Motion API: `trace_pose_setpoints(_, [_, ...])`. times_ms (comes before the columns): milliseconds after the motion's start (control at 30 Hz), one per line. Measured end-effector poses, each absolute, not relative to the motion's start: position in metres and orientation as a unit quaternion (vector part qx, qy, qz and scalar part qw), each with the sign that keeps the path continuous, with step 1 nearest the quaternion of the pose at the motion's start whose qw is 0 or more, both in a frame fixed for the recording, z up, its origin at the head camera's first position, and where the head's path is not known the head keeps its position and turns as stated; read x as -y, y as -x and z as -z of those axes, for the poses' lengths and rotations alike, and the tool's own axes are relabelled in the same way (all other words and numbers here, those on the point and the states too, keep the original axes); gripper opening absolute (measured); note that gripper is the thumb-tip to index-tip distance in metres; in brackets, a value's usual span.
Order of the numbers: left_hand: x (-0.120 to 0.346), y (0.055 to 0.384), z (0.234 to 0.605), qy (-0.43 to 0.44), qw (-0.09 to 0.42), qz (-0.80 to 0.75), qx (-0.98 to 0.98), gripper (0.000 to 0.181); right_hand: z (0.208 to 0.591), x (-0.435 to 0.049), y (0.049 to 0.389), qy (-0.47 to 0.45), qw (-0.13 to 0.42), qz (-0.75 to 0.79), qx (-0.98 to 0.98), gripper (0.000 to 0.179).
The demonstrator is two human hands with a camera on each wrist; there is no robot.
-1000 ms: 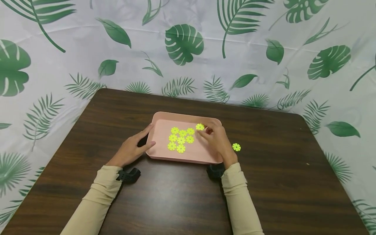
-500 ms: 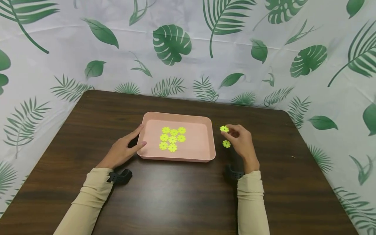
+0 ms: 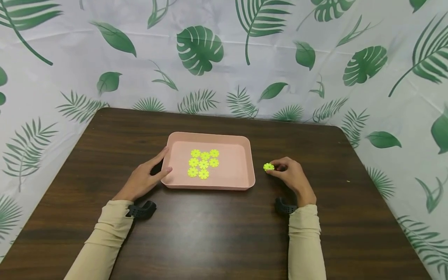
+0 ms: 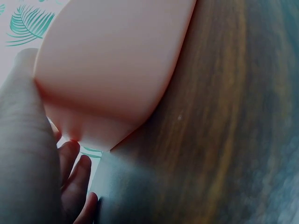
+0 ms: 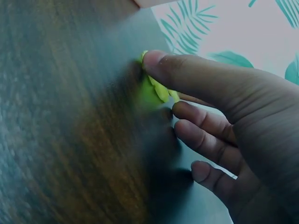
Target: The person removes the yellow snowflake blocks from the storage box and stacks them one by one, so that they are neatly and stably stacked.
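A pink rectangular tray (image 3: pixel 227 177) lies on the dark wooden table, with several yellow-green notched plastic discs (image 3: pixel 203 164) grouped inside it, left of its middle. My left hand (image 3: pixel 142 179) holds the tray's left end, thumb over the rim. In the left wrist view, the remaining fingers (image 4: pixel 79 175) curl by the tray's outer wall (image 4: pixel 112 102). Right of the tray, my right hand (image 3: pixel 291 175) pinches a yellow-green disc (image 3: pixel 268 167) between thumb and fingertips, low over the table. In the right wrist view that disc (image 5: pixel 159 88) shows edge-on, partly hidden by the thumb.
The wooden table (image 3: pixel 210 233) reaches back to a white cloth backdrop (image 3: pixel 245 74) printed with green leaves. A black band (image 3: pixel 141 210) sits on the left wrist and another band (image 3: pixel 285 206) on the right.
The right hand has moved out of the tray to the right and down onto the spot of the loose disc, carrying a disc from the tray. The left hand stays on the tray.
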State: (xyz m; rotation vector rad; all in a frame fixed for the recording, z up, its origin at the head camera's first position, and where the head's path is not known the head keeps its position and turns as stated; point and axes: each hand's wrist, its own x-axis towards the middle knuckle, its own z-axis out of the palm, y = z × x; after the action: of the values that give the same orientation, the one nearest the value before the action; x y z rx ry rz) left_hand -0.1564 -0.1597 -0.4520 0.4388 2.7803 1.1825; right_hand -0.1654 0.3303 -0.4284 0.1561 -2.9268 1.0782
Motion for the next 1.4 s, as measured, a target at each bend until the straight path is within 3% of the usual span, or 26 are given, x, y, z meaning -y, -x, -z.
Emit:
trace_pose_setpoints(200, [0.163,0.158,0.455,-0.145,0.039,-0.387,-0.910,0.077,0.425,-0.326,0.170,-0.052,0.007,-0.340,0.939,0.039])
trace_pose_setpoints(333, [0.163,0.160,0.456,-0.146,0.042,-0.386,-0.910,0.078,0.418,-0.316,0.171,-0.053,0.035,-0.352,0.934,0.043])
trace_pose_setpoints(633, [0.164,0.162,0.457,-0.157,0.037,-0.391,-0.906,0.077,0.390,-0.247,0.181,-0.119,0.089,-0.413,0.898,0.033])
trace_pose_setpoints(967, [0.163,0.161,0.459,-0.158,0.035,-0.398,-0.903,0.077,0.408,-0.172,0.199,-0.196,-0.001,-0.393,0.898,0.034])
trace_pose_setpoints(1167, [0.163,0.160,0.460,-0.157,0.037,-0.399,-0.903,0.077,0.420,-0.161,0.198,-0.174,-0.047,-0.373,0.910,0.034])
trace_pose_setpoints(1400, [0.165,0.164,0.458,-0.157,0.032,-0.400,-0.902,0.076,0.422,-0.159,0.202,-0.153,-0.061,-0.350,0.922,0.039])
